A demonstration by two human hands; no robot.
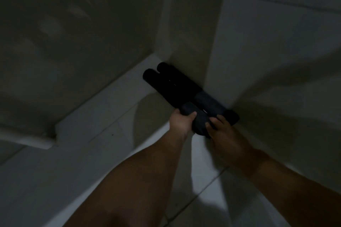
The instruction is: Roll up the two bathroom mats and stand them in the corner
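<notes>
Two dark rolled bathroom mats lean side by side against the wall corner. The nearer roll (166,88) runs from the floor up to my hands. The second roll (208,103) lies right behind it, touching the wall. My left hand (181,120) grips the top end of the nearer roll from the left. My right hand (221,131) rests on the tops of the rolls from the right, fingers curled over them. The scene is dim, so the rolls' seams are hard to make out.
A pale wall corner (214,42) stands behind the rolls. A glass shower panel (73,42) rises on the left above a raised white kerb (103,112). Light floor tiles (203,199) lie below my arms.
</notes>
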